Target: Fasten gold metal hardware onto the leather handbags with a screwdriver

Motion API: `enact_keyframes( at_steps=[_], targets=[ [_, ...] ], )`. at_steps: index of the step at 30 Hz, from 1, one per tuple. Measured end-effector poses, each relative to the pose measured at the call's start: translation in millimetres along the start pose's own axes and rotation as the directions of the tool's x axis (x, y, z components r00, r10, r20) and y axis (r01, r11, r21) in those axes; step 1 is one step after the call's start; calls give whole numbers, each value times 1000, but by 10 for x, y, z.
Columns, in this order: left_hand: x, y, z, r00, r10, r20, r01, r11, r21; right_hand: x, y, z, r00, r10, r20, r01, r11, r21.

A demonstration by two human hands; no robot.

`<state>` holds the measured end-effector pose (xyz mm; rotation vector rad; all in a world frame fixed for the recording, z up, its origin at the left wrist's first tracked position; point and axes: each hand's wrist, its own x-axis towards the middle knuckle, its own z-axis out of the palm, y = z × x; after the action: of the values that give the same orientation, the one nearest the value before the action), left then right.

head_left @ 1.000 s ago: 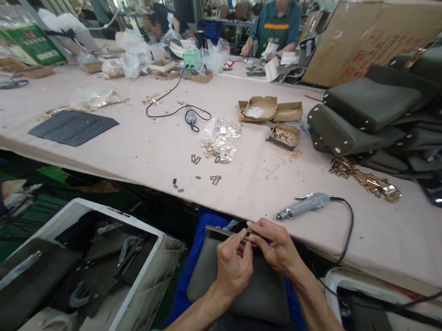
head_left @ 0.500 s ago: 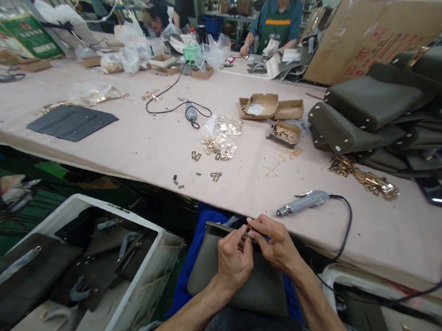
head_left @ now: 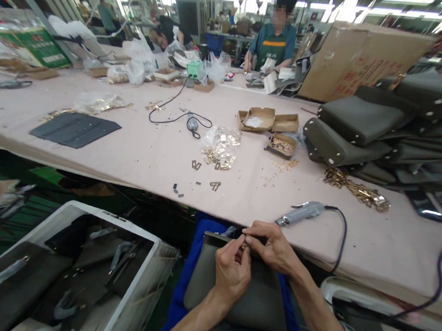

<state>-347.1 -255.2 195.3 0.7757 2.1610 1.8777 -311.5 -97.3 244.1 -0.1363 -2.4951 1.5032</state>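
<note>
An olive-grey handbag (head_left: 206,279) lies on a blue cloth (head_left: 180,297) at the table's front edge, on my lap side. Over its upper edge, my left hand (head_left: 231,271) is closed, thumb and fingers pinching a small gold metal fitting (head_left: 243,246). From the right, my right hand (head_left: 271,247) is closed on the same fitting, its fingertips meeting those of the left. Fingers cover most of the fitting, so its exact form is hidden. Beyond my right hand, a grey electric screwdriver (head_left: 302,212) lies on the table with its cord attached.
Gold metal plates in a plastic bag (head_left: 224,145) lie mid-table, near a small box of screws (head_left: 281,146). Dark bags (head_left: 362,115) are piled at the right. A white crate (head_left: 157,247) with bags stands at lower left. A co-worker (head_left: 274,42) stands across the table.
The view has tilted up slightly, so the table appears lower. My hands stay together at the bag's upper edge, with the fingertips shifted slightly around the fitting.
</note>
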Motion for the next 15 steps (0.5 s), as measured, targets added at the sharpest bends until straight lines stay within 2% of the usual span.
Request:
enact_keyframes(
  at_steps=[2, 5, 7, 11, 13, 14, 15],
  targets=[
    [8, 21, -25, 992, -101, 75, 108, 988, -106, -10, -20, -4, 1000, -11, -21, 11, 1000, 4],
    [46, 23, -66, 938, -261, 227, 319, 908, -272, -14, -43, -28, 1000, -16, -18, 16, 1000, -4],
    [89, 9, -89, 911, -308, 275, 392, 856, -336, 0, -66, -30, 1000, -20, -4, 20, 1000, 0],
    [159, -8, -119, 904, -340, 261, 423, 800, -424, 38, -153, 14, 1000, 5, 3, -6, 998, 62],
    [169, -6, -129, 900, -370, 230, 435, 782, -446, 30, -178, 8, 999, 47, -20, -47, 998, 34],
    [169, -7, -132, 897, -388, 212, 442, 773, -454, 15, -171, -18, 994, 81, -78, -82, 997, -8],
    [167, -9, -132, 892, -405, 202, 451, 764, -462, -6, -145, -62, 976, 120, -185, -134, 989, -68]
  ],
)
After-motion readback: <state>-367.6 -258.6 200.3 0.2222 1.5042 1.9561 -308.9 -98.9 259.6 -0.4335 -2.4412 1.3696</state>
